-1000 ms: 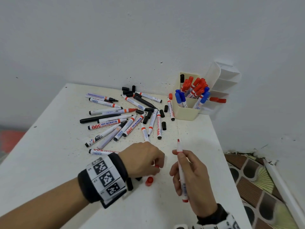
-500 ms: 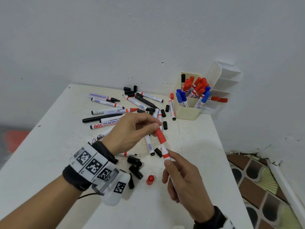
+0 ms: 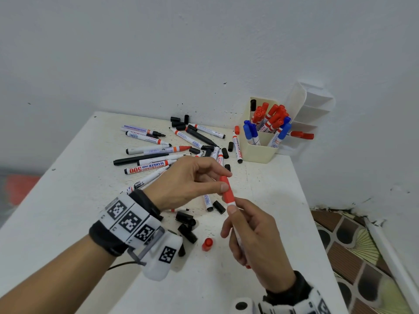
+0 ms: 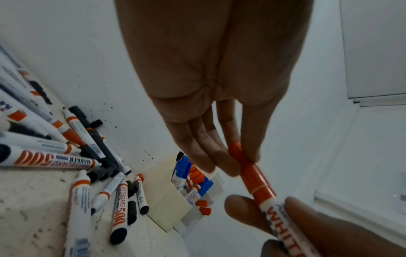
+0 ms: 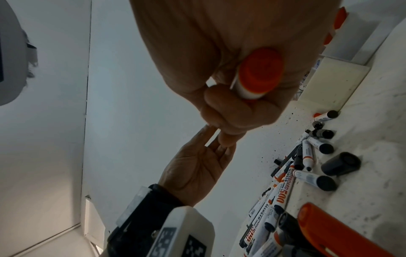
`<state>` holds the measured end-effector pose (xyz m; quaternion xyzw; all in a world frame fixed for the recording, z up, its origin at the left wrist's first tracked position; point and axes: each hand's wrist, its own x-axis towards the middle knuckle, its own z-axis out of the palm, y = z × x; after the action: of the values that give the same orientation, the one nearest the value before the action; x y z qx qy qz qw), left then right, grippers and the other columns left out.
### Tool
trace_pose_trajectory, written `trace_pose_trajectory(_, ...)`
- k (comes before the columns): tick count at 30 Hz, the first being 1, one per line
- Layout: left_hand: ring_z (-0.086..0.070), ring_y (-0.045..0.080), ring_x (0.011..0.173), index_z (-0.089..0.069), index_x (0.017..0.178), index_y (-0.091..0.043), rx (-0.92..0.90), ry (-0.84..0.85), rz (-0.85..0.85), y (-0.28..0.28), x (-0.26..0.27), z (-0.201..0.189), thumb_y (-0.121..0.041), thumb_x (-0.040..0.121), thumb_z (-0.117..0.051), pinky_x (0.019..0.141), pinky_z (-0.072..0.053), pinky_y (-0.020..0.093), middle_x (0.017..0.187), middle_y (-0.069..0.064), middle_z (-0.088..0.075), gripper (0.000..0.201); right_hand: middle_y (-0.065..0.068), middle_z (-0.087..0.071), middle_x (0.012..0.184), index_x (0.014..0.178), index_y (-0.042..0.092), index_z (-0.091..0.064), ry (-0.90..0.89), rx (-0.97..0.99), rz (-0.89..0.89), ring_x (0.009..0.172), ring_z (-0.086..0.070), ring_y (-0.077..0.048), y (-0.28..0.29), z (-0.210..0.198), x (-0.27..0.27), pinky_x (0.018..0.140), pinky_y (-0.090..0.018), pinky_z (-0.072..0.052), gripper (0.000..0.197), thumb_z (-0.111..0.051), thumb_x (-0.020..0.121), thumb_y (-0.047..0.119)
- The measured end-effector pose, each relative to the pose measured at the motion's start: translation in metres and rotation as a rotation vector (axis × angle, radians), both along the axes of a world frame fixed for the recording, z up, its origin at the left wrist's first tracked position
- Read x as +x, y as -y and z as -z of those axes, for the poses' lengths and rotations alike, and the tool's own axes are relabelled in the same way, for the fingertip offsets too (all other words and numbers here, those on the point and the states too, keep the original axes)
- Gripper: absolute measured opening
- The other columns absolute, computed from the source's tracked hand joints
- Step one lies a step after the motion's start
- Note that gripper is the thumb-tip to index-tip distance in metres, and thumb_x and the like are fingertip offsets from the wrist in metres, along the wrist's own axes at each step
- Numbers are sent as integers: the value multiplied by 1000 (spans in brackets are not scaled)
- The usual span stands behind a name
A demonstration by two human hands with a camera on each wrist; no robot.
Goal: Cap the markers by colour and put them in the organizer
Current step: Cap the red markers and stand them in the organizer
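Note:
A red whiteboard marker [image 3: 233, 219] is held above the table, its red cap [image 3: 227, 193] seated on the tip. My left hand [image 3: 225, 181] pinches that cap [image 4: 236, 153] between thumb and fingertips. My right hand [image 3: 231, 219] grips the white barrel [image 4: 274, 213] below it; the marker's red end plug [image 5: 260, 69] pokes out of my fist. The cream organizer [image 3: 258, 152] stands at the back right with capped red and blue markers upright in it. Several uncapped markers [image 3: 147, 165] and black caps [image 3: 187, 232] lie scattered on the table.
A loose red cap [image 3: 207, 244] stands on the white table [image 3: 68, 211] just below my hands. A white compartment tray [image 3: 313, 109] leans on the wall behind the organizer, red markers [image 3: 302, 134] lying in it. The table's right edge drops to a patterned floor [image 3: 353, 257].
My left hand rose from the table with a red cap and set it on the marker tip. My right hand tilted the marker toward it. Since half a second ago, barely any movement.

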<state>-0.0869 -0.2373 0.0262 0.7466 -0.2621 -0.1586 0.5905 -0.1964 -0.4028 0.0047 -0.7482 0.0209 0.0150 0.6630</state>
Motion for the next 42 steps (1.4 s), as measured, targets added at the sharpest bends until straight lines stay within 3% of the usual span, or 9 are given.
trace_pose_trajectory(3,-71,20,82,-70,102,-16,6,65,-150,0,1,5,-19,84,-75,86,-57,43,91,2,-74,18,-12,-61,67,106,25,-65,-26,-18,35,36,-41,-17,3,4,-3,36,-20,-34,18,-48,100,25)
trace_pose_trajectory(5,-66,12,78,-69,96,-23,133,216,-165,1,-2,11,-26,84,-76,80,-57,38,89,-5,-71,14,-13,-60,66,104,23,-65,-34,-26,95,36,-40,-18,10,7,-4,35,-20,-33,18,-48,99,25)
trace_pose_trajectory(11,-53,-3,75,-72,98,-26,597,406,210,8,-13,26,-36,88,-70,67,-41,11,87,-16,-63,15,-13,-60,64,103,17,-65,-32,7,203,35,-39,-20,26,7,-5,36,-20,-31,17,-49,99,23)
trace_pose_trajectory(17,-47,7,83,-68,104,-23,821,399,314,21,-22,37,-30,91,-64,71,-37,21,93,-9,-53,16,-13,-59,64,104,18,-64,-34,-19,157,37,-40,-20,21,8,-7,35,-21,-33,16,-49,99,23)
trace_pose_trajectory(21,-46,8,88,-66,112,-23,833,422,306,22,-23,38,-33,93,-61,73,-34,21,103,-4,-58,22,-14,-59,64,104,20,-64,-40,-17,149,37,-40,-19,18,11,-8,35,-22,-33,16,-49,99,23)
trace_pose_trajectory(26,-47,6,88,-62,118,-29,809,422,272,16,-23,38,-47,92,-60,77,-39,23,105,-8,-57,32,-13,-59,63,102,20,-65,-50,-15,147,36,-40,-18,18,14,-11,35,-22,-33,16,-49,98,23)
trace_pose_trajectory(32,-56,9,86,-46,126,-38,885,442,236,6,-29,37,-71,73,-65,74,-42,28,97,-14,-64,65,-13,-60,64,103,21,-64,-57,-33,140,37,-41,-19,20,15,-14,36,-22,-34,16,-49,98,23)
trace_pose_trajectory(38,-58,8,86,-41,129,-36,844,455,230,2,-35,40,-53,82,-69,75,-35,26,96,-14,-69,57,-11,-59,63,103,19,-64,-54,-23,125,36,-40,-18,16,16,-12,35,-20,-33,16,-49,99,22)
trace_pose_trajectory(42,-59,2,83,-51,103,-34,648,304,158,-17,-29,19,-46,80,-75,74,-47,23,89,-18,-69,36,-11,-59,64,106,23,-65,-54,-16,114,37,-41,-19,15,15,-11,35,-20,-33,17,-49,99,24)
